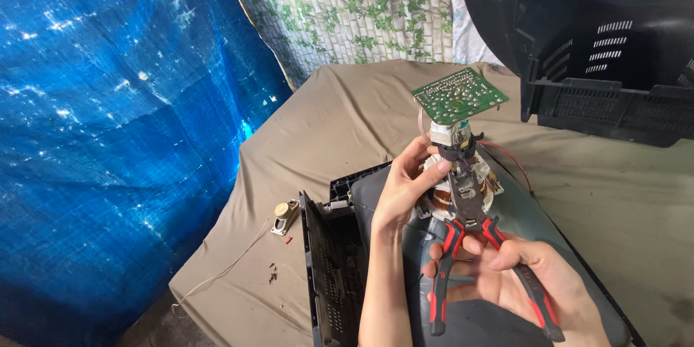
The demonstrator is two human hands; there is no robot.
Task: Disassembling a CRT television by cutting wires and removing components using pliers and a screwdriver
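The left hand (405, 191) grips the copper-wound tube neck (457, 173); the right hand (517, 275) clasps red-and-black-handled pliers (463, 238) biting it.

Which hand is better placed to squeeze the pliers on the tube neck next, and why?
Probably the right hand: it already holds the red-and-black pliers, whose nose sits at the coil assembly below the green circuit board. The left hand only steadies that assembly.

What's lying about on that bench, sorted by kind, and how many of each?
Pliers: 1
Green circuit board: 1
Picture tube with coil neck: 1
Black back shell: 1
Small speaker: 1
Black front frame: 1
Total: 6
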